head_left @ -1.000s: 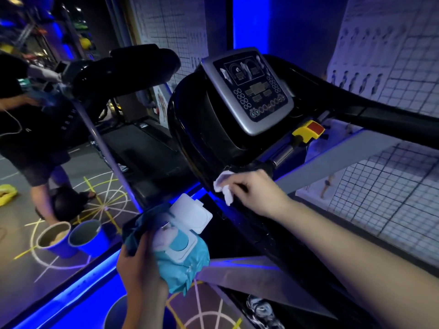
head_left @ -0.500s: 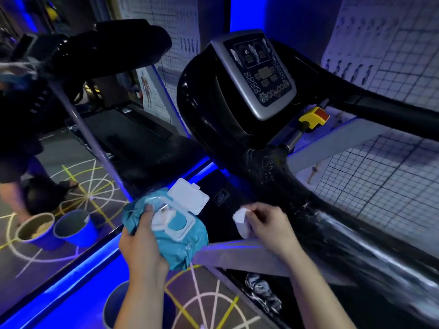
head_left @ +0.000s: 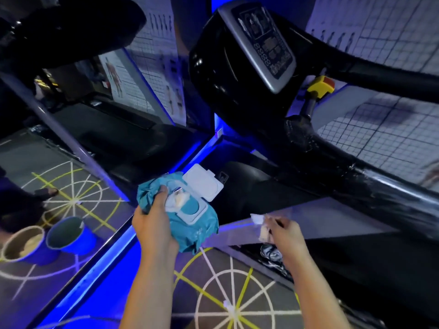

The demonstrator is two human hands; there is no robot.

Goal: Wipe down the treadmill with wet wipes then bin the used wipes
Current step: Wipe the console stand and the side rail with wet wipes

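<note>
The black treadmill fills the upper right: its grey console (head_left: pixel 263 43), a yellow safety key (head_left: pixel 319 87) and a wet, shiny black handrail (head_left: pixel 370 181) running down to the right. My left hand (head_left: pixel 154 222) grips a teal wet-wipe pack (head_left: pixel 187 217) with its white flip lid standing open and a wipe poking from the slot. My right hand (head_left: pixel 285 233) pinches a crumpled white wipe (head_left: pixel 260 224) low down, in front of the grey side rail (head_left: pixel 332 217) of the treadmill, below the handrail.
Two blue bins (head_left: pixel 71 236) stand on the floor at the lower left, one holding pale waste. A blue-lit strip (head_left: pixel 114 252) separates my lane from a second treadmill (head_left: pixel 114 136) on the left. A person's foot (head_left: pixel 45 193) shows at the left edge. Yellow and white lines mark the floor.
My right hand has left the handrail near the console and dropped down and back with the wipe to the side rail. My view has tilted downward. The left hand keeps the pack.
</note>
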